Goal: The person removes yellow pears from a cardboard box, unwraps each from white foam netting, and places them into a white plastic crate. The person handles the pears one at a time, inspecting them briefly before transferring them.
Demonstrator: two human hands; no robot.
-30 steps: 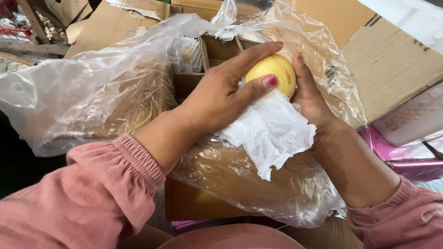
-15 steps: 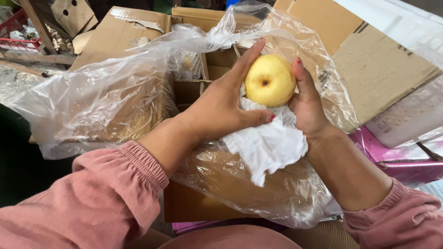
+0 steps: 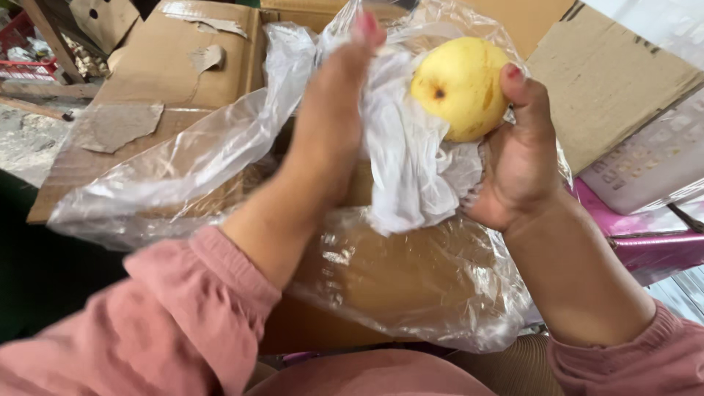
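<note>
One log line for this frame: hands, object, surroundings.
left hand: pressed on white wrapper | right hand: holds yellow fruit | below: cardboard box lined with clear plastic bag

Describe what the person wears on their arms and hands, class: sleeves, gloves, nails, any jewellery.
Both arms wear loose, dusty-pink fabric sleeves with gathered cuffs, pushed up so the forearms are bare. The left hand and right hand are bare, without gloves. The nails that show are painted pinkish red. No rings, watch or bracelets are visible.
</note>
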